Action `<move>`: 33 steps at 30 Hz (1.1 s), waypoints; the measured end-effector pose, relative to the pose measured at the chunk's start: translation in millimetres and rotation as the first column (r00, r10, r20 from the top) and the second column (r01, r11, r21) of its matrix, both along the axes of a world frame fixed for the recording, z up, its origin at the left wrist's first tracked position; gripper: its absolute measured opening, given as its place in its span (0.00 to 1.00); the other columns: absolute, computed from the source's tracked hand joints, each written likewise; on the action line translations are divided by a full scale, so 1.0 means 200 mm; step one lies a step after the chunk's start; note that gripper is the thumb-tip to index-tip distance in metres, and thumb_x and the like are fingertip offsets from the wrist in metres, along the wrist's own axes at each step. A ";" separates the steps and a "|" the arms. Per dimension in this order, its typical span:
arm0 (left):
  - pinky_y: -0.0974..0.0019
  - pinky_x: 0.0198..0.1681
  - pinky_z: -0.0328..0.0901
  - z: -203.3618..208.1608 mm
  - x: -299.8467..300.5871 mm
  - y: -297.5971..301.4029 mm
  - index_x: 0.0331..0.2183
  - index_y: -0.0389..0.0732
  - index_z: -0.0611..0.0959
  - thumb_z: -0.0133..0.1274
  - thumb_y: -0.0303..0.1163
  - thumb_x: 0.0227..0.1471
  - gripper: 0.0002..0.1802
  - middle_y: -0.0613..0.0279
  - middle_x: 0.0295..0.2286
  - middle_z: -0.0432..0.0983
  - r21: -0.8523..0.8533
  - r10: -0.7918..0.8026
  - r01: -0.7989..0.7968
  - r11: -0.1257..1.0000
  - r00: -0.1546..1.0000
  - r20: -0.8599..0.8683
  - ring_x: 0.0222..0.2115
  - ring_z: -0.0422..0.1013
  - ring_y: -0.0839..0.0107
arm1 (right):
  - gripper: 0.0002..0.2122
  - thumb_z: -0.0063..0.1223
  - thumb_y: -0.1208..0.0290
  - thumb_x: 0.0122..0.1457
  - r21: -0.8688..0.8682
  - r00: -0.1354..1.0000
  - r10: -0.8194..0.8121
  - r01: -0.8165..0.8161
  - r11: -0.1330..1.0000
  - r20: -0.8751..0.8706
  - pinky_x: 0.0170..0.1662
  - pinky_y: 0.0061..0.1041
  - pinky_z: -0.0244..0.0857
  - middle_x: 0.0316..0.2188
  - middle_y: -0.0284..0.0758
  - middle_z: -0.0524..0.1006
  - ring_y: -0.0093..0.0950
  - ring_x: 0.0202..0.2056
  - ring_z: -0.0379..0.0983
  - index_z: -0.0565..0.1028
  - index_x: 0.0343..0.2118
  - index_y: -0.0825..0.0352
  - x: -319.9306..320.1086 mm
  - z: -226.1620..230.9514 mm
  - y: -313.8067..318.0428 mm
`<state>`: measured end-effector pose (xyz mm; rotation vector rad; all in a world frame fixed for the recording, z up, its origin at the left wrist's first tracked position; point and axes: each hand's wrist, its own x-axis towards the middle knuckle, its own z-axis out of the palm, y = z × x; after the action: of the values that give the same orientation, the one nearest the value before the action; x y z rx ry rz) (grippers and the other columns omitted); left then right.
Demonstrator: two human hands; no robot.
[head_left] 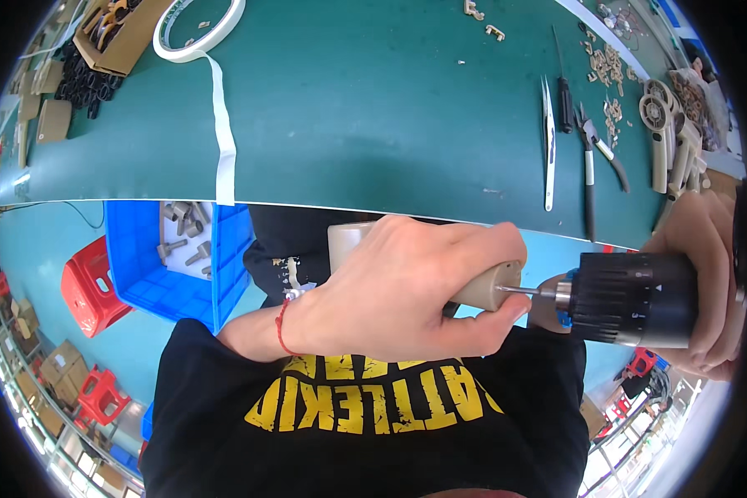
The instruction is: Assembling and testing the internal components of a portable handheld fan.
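Note:
My left hand (pixel 407 286), with a red string at its wrist, is closed around a beige plastic piece with a rounded end (pixel 480 286). Another beige surface (pixel 347 242) shows behind that hand; whether it belongs to the same piece I cannot tell. At the right, my right hand (pixel 710 282) wraps around a black power screwdriver (pixel 635 299), its body partly cut off by the picture's edge. Its thin metal bit (pixel 519 290) points left and meets the rounded end of the beige piece, close to my left thumb and forefinger.
On the green table (pixel 349 108) lie a tape roll (pixel 159 37), tweezers (pixel 549 149), a slim screwdriver (pixel 564 108), pliers (pixel 589 166) and small beige parts (pixel 606 66). Beige handheld fans (pixel 660 124) stand at the right. A blue bin (pixel 158 286) and a red stool (pixel 91 286) are left.

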<state>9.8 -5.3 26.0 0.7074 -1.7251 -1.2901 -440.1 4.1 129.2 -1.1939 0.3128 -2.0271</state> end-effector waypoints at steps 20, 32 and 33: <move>0.65 0.23 0.64 0.03 0.01 0.00 0.28 0.40 0.74 0.58 0.31 0.39 0.12 0.59 0.18 0.71 0.129 -0.093 0.069 0.989 0.978 0.184 0.19 0.69 0.60 | 0.12 0.58 0.78 0.41 0.134 0.892 0.415 -0.440 0.888 0.182 0.21 0.15 0.70 0.15 0.30 0.70 0.20 0.15 0.71 0.67 0.29 0.65 0.60 -0.07 -0.20; 0.73 0.26 0.62 0.01 0.07 -0.03 0.32 0.40 0.73 0.57 0.34 0.49 0.11 0.68 0.21 0.70 0.552 -0.055 0.093 0.829 0.995 -0.086 0.21 0.66 0.79 | 0.12 0.48 0.76 0.50 0.150 0.972 0.225 -0.213 0.965 -0.068 0.29 0.24 0.56 0.19 0.27 0.63 0.20 0.20 0.59 0.66 0.40 0.63 1.36 -0.21 -0.49; 0.74 0.26 0.62 0.01 0.07 -0.03 0.32 0.40 0.73 0.57 0.33 0.50 0.10 0.69 0.22 0.70 0.556 -0.019 0.086 0.826 0.992 -0.125 0.22 0.65 0.81 | 0.13 0.47 0.75 0.51 0.161 0.987 0.127 -0.111 0.981 -0.095 0.29 0.25 0.55 0.19 0.27 0.62 0.21 0.21 0.59 0.67 0.41 0.63 1.40 -0.25 -0.52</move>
<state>23.0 -11.9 27.1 0.8960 -1.2715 -1.8731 -159.2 -99.7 80.1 -1.1954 0.4324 -1.8065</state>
